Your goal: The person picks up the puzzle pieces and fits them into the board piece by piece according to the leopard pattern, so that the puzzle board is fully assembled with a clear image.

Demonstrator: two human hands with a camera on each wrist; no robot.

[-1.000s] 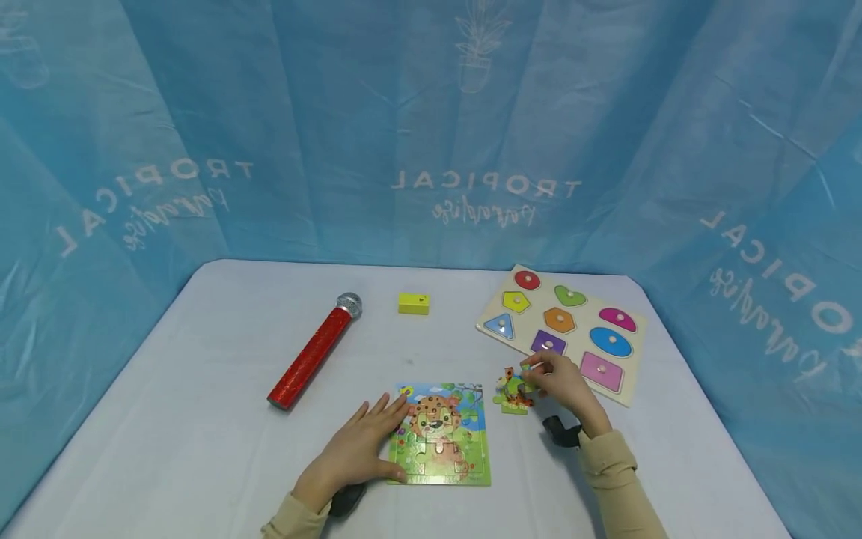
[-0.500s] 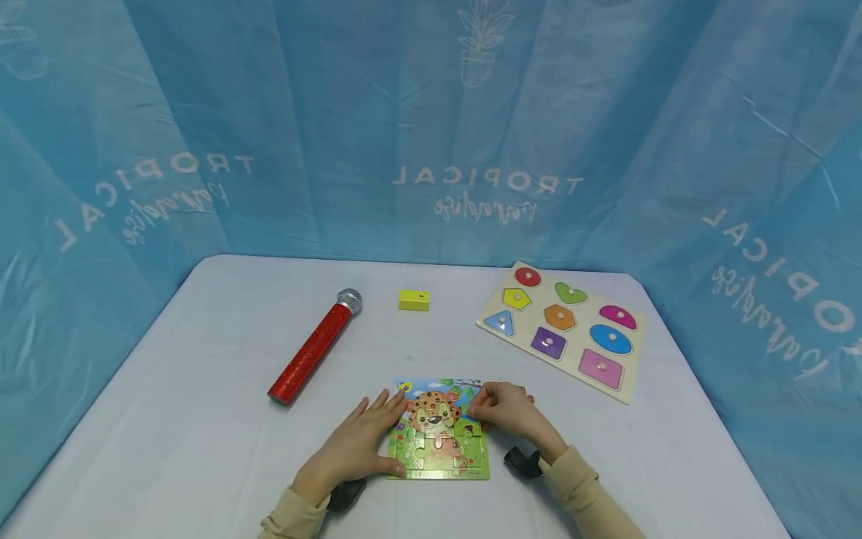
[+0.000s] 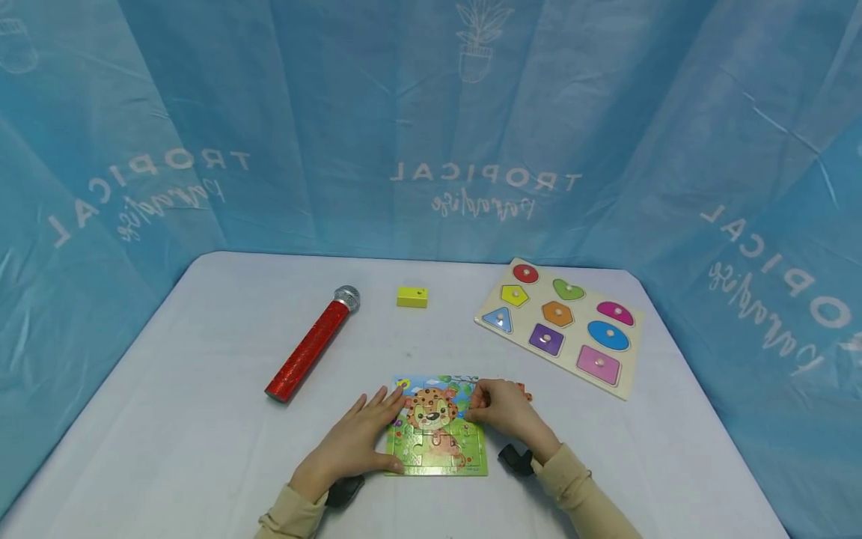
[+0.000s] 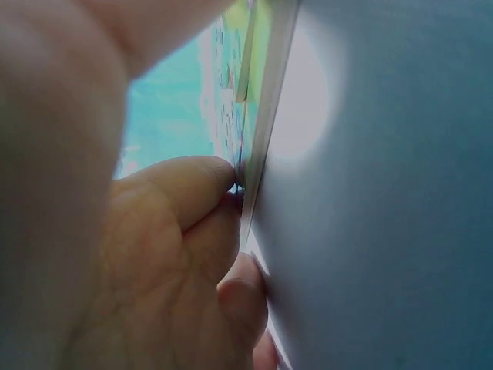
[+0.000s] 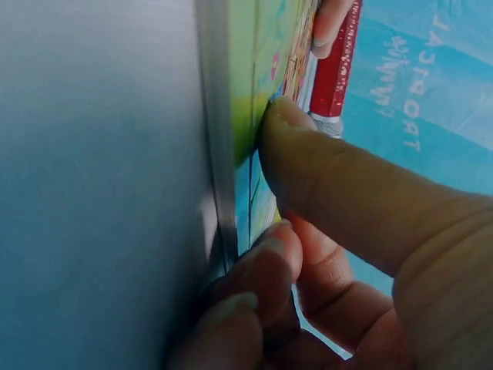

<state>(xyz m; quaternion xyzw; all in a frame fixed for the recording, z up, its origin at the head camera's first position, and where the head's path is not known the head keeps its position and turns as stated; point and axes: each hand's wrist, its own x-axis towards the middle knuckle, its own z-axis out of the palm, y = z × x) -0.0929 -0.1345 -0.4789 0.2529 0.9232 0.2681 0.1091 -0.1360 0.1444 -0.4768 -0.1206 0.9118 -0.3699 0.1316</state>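
A jigsaw puzzle (image 3: 438, 466) with a cartoon leopard cub in a green and blue scene lies flat in its tray near the table's front. My left hand (image 3: 358, 443) rests along its left side, fingers spread over the edge and thumb at the lower left corner. At the upper right of the picture, my right hand (image 3: 506, 412) has its fingers curled, thumb and fingertips pinching a puzzle piece that they mostly hide. The right wrist view shows the thumb (image 5: 308, 154) against the puzzle's face. Behind this hand, an orange bit of a loose puzzle piece (image 3: 526, 391) peeks out.
A red toy microphone (image 3: 310, 350) with a silver head lies at left. Farther back is a small yellow block (image 3: 412, 297). At back right lies a wooden shape board (image 3: 572, 344) with coloured knobbed shapes. A blue printed curtain (image 3: 431, 135) surrounds the table's far sides.
My right hand has moved left from the loose pieces beside the puzzle onto its upper right side. A green part there now looks flatter. My left hand has stayed on the left edge.
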